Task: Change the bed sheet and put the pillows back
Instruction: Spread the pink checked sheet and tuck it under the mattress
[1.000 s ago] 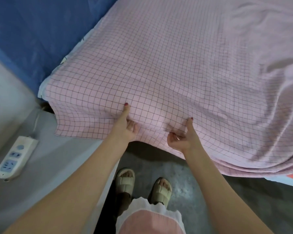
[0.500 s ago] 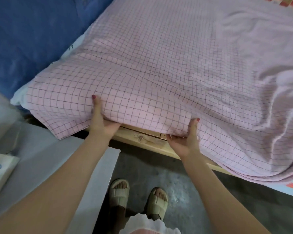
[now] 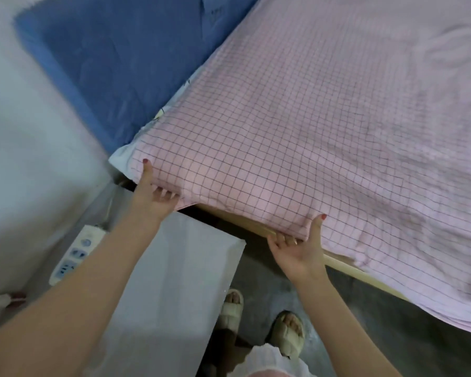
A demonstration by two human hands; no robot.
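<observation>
- The pink checked sheet (image 3: 297, 126) is spread over the mattress, and its near edge is being tucked under at the mattress corner (image 3: 125, 159); this is judged to be the fitting step of the sheet change.
- The left hand (image 3: 154, 198) is set right at that corner: its thumb is pressed flat on top of the sheet, while its fingers (image 3: 163, 192) are curled under the edge, so the sheet and mattress edge are gripped between them.
- The right hand (image 3: 301, 250) is placed further along the same edge, away from the corner; its thumb lies on the sheet, and its fingers (image 3: 284, 238) are hooked under the fold just above the wooden bed frame (image 3: 346, 263), which is left uncovered there.
- Away from the corner, beyond the right hand, the sheet is seen hanging loose over the frame, so the tuck is judged unfinished.
- The next move is judged to call for the slack to be pushed under the mattress and the hands to be worked along the edge, away from the corner, with the cloth kept taut so that the grid lines stay straight.
- No pillows are seen; that part of the task is taken as not yet done.
- A power strip (image 3: 75, 254) lies on the grey surface (image 3: 174, 281) below the corner, near the left forearm.
- Blue cloth (image 3: 120, 58) is seen beyond the corner, against the bed's far side.
- No brand, label or readable writing is made out; markings on the power strip are too blurred to read.
</observation>
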